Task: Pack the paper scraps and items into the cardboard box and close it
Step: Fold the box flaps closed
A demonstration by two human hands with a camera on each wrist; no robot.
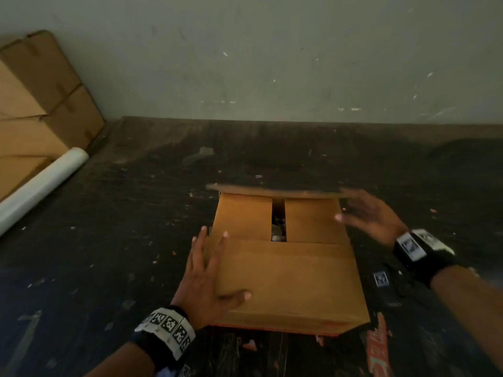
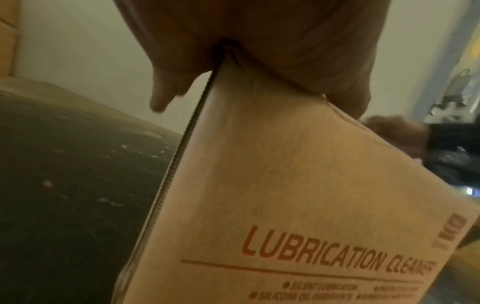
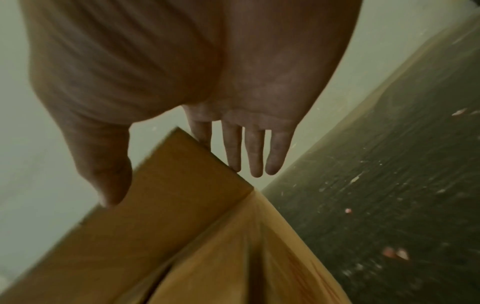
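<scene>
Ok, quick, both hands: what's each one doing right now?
Left hand: open, fingers straight, pressing the near flap of the cardboard box flat.
Right hand: open, straight fingers against the far flap, which stands up.

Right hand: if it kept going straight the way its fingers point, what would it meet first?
Probably the raised far flap of the cardboard box; the right hand already reaches its end, though blur hides actual contact.
</scene>
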